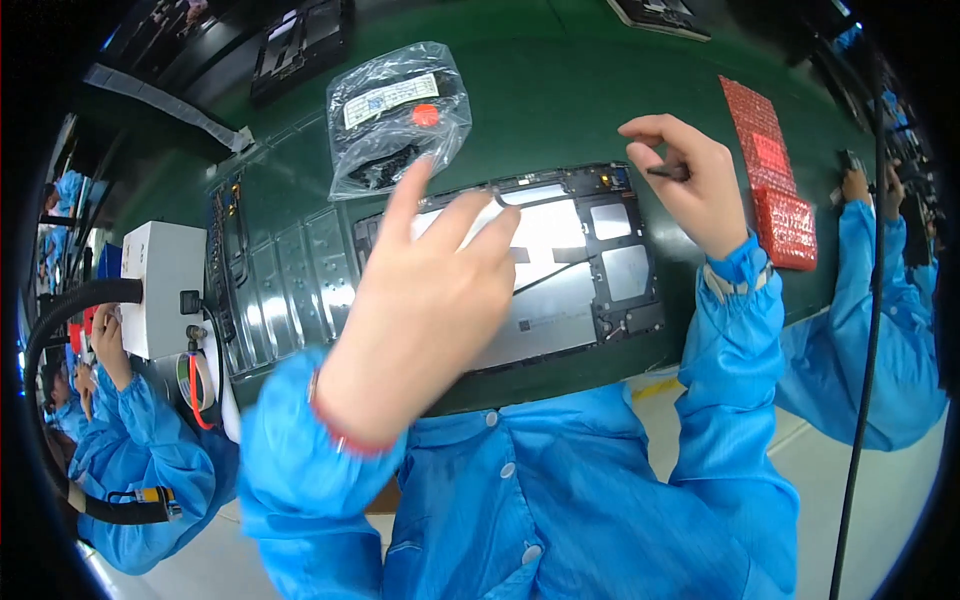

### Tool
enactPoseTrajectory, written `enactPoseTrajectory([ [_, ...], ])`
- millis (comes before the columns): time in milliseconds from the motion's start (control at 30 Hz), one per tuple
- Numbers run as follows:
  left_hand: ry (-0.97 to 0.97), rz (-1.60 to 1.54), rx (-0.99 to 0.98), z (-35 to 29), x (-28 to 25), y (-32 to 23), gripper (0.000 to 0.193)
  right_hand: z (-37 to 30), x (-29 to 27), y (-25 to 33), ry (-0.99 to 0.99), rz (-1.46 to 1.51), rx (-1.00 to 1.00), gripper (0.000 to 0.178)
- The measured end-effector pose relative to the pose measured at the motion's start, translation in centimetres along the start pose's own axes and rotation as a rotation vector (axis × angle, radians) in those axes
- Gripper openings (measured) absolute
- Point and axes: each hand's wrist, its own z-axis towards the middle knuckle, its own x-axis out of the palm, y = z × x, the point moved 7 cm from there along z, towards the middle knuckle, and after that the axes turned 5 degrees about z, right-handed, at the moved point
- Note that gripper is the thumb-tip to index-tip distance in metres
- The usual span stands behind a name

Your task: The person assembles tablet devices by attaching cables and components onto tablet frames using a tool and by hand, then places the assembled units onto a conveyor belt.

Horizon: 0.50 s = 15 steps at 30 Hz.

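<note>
On the green bench, an opened flat device (560,325) with a black frame and silver plates lies in front of me. My left hand (430,270) is over its left half and hides much of that side. The index finger stretches forward, and the other fingers are partly bent and apart. A small dark piece shows by the fingertips; whether they touch it I cannot tell. Beyond the device's far right corner, my right hand (695,185) is raised with its fingers curled around a small dark slender piece (668,173).
A clear plastic bag (398,115) with dark parts lies beyond the device. To the left are a clear moulded tray (290,265) and a white box (165,285) with a black hose. Red bubble-wrap packs (785,225) lie at right. Co-workers in blue sit on both sides.
</note>
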Motion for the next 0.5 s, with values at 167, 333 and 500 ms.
enactPoseTrajectory([
  [167,-0.151,-0.483,-0.174,-6.7,-2.3,-2.1,0.024,0.4,3.2,4.3,0.136,-0.137,-0.389,0.027],
  [333,-0.133,-1.226,-0.152,-9.7,2.2,-5.4,0.022,0.8,7.3,5.1,0.382,-0.206,-0.358,0.035],
  [500,0.195,-2.29,-0.56,-11.5,7.5,-7.9,0.037,0.7,8.3,5.4,0.38,-0.245,-0.365,0.037],
])
